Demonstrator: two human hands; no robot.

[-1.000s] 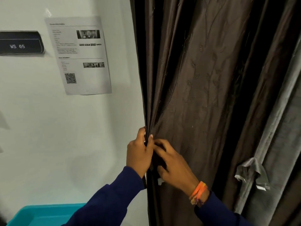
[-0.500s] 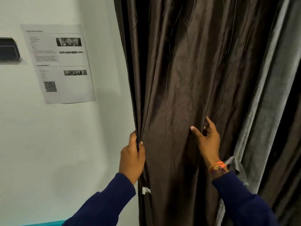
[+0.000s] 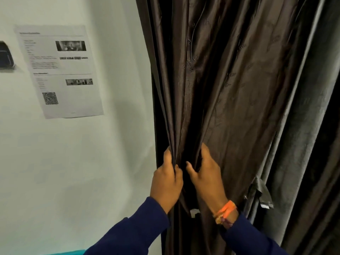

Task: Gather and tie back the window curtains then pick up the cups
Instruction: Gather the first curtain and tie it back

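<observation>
A dark brown curtain (image 3: 230, 80) hangs in folds beside a white wall. My left hand (image 3: 166, 181) pinches the curtain's left edge, bunched into pleats. My right hand (image 3: 206, 173), with an orange band at the wrist, grips a fold of the same curtain right next to the left hand. A grey curtain (image 3: 301, 116) hangs further right, with a grey tie-back strap (image 3: 261, 194) dangling at its edge. No cups are in view.
A printed paper sheet (image 3: 60, 70) with a QR code is stuck to the white wall (image 3: 73, 162). A dark sign (image 3: 5, 56) shows at the left edge. A strip of a teal bin (image 3: 70, 253) peeks in at the bottom.
My right hand has moved left with a fold of the brown curtain, from well to the right to right beside my left hand. My left hand kept its grip.
</observation>
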